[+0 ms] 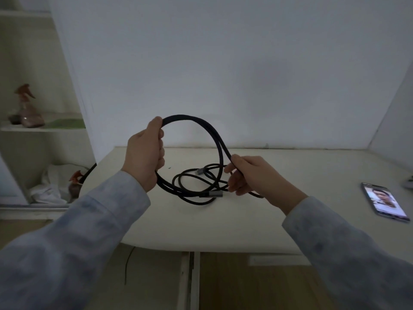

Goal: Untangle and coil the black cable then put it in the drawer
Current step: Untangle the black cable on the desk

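Shelf: pale alcove [42, 128] holding a glossy, translucent brownish spray bottle [28, 108] with an orange-brown trigger head.
Lower shelf: crumpled white cloth [49, 186] beside a second, similar bottle [74, 184].
Left hand: the left hand [144, 155] is fisted around the stacked turns of the black cable [196, 119], thumb on top.
Cable: matte, braided-looking cord; a round loop stands upright between the hands, while loose curls and two grey metallic plugs lie on the table.
Right hand: the right hand [252, 175] pinches the loop's right strand between thumb and fingers.
Table: smooth cream top [290, 186] with a rounded front edge.
Phone: flat, lit smartphone [384, 201] well right of the cable.
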Demonstrator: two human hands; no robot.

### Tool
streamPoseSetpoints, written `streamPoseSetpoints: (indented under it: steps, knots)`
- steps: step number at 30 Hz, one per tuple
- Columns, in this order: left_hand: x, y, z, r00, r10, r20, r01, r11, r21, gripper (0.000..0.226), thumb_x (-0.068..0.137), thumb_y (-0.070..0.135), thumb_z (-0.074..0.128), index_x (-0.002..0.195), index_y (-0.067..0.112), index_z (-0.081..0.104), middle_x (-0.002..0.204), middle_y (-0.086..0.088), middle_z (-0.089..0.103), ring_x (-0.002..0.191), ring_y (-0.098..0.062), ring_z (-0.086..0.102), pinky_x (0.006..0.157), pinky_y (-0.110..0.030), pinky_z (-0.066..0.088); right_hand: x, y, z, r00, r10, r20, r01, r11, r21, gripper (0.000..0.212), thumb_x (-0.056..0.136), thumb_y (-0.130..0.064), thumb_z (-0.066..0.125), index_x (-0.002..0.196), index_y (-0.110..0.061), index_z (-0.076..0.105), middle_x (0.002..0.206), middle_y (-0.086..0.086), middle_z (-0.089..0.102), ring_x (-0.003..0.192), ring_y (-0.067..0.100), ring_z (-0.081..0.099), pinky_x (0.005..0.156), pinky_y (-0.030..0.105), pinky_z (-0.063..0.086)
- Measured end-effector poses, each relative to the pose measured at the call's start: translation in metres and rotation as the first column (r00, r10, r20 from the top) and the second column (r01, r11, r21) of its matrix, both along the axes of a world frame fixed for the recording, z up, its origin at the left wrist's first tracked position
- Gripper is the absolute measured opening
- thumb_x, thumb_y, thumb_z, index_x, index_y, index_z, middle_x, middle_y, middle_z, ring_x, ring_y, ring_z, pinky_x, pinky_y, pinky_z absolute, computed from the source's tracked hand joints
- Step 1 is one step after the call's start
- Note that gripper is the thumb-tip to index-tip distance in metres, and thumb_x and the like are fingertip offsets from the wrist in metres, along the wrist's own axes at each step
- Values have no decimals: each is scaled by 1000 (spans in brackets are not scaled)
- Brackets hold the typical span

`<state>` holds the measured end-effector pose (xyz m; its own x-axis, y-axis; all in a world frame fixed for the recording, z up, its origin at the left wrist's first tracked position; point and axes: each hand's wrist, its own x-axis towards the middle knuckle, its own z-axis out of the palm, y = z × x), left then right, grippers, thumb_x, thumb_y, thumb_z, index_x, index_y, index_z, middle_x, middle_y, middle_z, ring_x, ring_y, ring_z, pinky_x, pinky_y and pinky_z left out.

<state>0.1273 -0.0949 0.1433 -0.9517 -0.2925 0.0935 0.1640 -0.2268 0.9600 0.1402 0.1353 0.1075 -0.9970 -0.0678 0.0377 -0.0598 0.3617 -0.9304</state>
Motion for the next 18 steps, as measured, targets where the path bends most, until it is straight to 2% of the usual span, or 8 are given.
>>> streamPoseSetpoints:
  steps: [4, 7, 10, 13, 16, 18]
  knots:
    - [-4, -2, -1, 997, 75, -6, -75, 995, 68, 35, 94, 44, 57, 67, 23, 48, 57, 6, 31, 45, -10, 24, 42, -23, 18, -3, 11, -11, 989, -77, -123, 108, 956, 271, 51, 105, -48, 45, 77, -15, 72, 65, 3, 75, 61, 12, 67, 77, 40, 58]
    - [-6, 1, -3, 994, 108, -24, -106, 991, 79, 34, 93, 44, 56, 69, 22, 47, 60, 5, 30, 49, -11, 24, 47, -26, 19, -3, 13, -13, 984, -96, -149, 134, 952, 274, 50, 105, -48, 47, 73, -18, 70, 54, -3, 66, 53, 7, 60, 67, 32, 53]
    - [-7, 9, -7, 988, 145, -61, -138, 985, 108, 37, 96, 45, 52, 69, 21, 45, 59, 4, 27, 49, -12, 21, 47, -26, 20, -4, 4, -14, 977, -140, -161, 166, 972, 167, 49, 105, -45, 48, 75, -14, 70, 53, -4, 60, 49, 9, 56, 60, 30, 46]
    - [-8, 16, -10, 968, 222, -118, -210, 972, 104, 43, 100, 51, 46, 69, 21, 44, 58, 6, 28, 46, -11, 23, 47, -23, 23, -3, -9, -15, 985, -128, -112, 129, 992, 0, 51, 105, -46, 50, 82, -6, 72, 62, 3, 61, 61, 21, 56, 57, 34, 45]
    - [-11, 15, -13, 941, 294, -167, -285, 956, 76, 46, 98, 57, 43, 67, 23, 44, 58, 8, 30, 50, -11, 26, 54, -28, 27, 1, -15, -9, 998, -53, -34, 44, 977, -211, 50, 105, -48, 50, 85, -9, 75, 70, 7, 66, 69, 23, 58, 54, 30, 44]
    - [-13, 11, -15, 930, 321, -181, -312, 947, 79, 47, 98, 58, 42, 66, 23, 43, 58, 8, 31, 52, -13, 25, 55, -29, 26, 3, -9, -6, 999, 41, -4, -40, 954, -297, 44, 104, -42, 56, 97, -3, 74, 80, 9, 71, 76, 22, 65, 60, 31, 49]
